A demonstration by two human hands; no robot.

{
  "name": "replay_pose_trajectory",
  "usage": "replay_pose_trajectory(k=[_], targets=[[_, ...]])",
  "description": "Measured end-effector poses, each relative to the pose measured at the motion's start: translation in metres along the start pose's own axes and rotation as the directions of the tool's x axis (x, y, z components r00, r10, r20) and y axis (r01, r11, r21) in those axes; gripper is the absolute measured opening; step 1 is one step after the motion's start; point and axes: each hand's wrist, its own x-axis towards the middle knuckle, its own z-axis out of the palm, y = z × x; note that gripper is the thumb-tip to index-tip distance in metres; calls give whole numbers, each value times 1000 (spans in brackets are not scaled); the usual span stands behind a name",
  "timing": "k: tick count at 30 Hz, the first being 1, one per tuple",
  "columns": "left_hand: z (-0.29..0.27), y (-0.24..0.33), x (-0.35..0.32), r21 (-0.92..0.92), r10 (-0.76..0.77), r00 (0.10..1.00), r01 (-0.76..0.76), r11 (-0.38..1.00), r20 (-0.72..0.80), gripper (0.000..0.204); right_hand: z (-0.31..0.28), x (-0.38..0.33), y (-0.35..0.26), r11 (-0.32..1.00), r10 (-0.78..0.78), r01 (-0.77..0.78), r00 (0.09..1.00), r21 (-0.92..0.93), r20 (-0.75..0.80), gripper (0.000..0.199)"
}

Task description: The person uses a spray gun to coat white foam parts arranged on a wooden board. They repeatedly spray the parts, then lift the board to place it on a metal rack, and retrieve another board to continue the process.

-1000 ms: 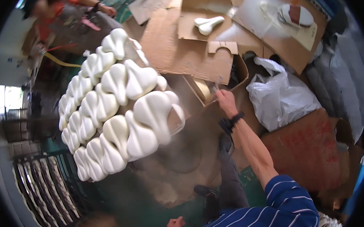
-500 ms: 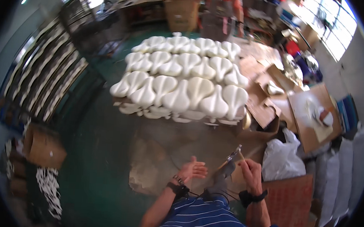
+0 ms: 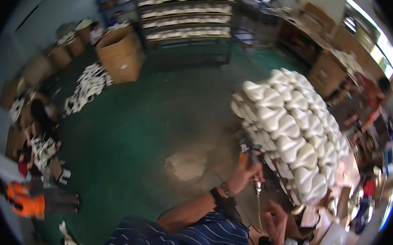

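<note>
My left hand (image 3: 247, 170) is wrapped round the handle of a dark hand tool (image 3: 248, 144) that shows an orange patch near the grip. From a metal fitting (image 3: 258, 185) below the hand, a thin pale hose (image 3: 258, 213) hangs down. The tool's exact kind is blurred. Its front end points at the near left side of a stack of cream-white saddle-shaped pieces (image 3: 290, 147), close to its lower layers. Lower right, my right hand (image 3: 275, 219) is loosely curled with fingers apart, and nothing shows in it.
A rack (image 3: 185, 17) of similar white pieces stands at the back. A tall cardboard box (image 3: 119, 55) is beside a pile of white pieces (image 3: 89, 85). One person in orange (image 3: 27, 199) is at the left; others are nearby. A flat brown sheet (image 3: 186, 165) lies on the green floor.
My view has swung left, so the stack now appears at the right. My left hand, open before, now grips the tool. My right hand, earlier closed near the fitting, has come away.
</note>
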Motion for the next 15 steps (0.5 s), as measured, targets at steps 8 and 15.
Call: replay_pose_trajectory(k=[8, 15], targets=[[51, 52, 38, 659, 81, 834, -487, 573, 546, 58, -36, 141, 64, 972, 109, -40, 950, 232, -293, 62], [42, 49, 93, 531, 302, 828, -540, 652, 472, 59, 7, 233, -50, 908, 82, 139, 866, 395, -494, 39]])
